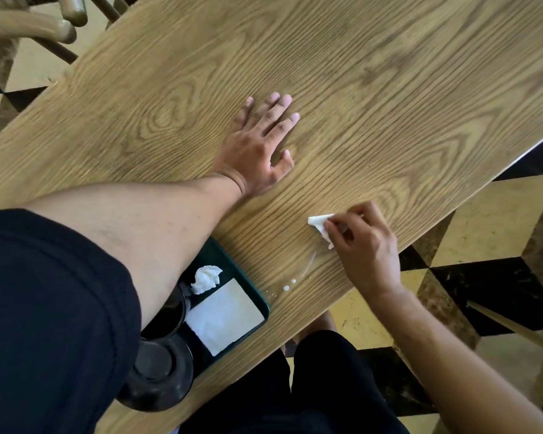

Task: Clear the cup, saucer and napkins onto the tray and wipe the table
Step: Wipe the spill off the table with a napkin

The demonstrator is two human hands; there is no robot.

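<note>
My left hand [261, 142] lies flat on the wooden table [373, 73], fingers spread, holding nothing. My right hand [364, 245] presses a small folded white napkin [318, 223] onto the table near its right edge. A thin wet streak with white droplets [290, 285] runs from the napkin toward the dark green tray [265, 303]. On the tray lie a crumpled napkin [206, 278] and a flat white napkin [226, 316]. A black cup [173, 311] is partly hidden behind my left forearm. A black saucer [159, 374] sits at the tray's near end.
A wooden chair [44, 26] stands past the table's far left corner. Black-and-yellow patterned floor [499, 245] shows to the right of the table edge. My dark-clothed legs [311, 386] are below the table's near edge.
</note>
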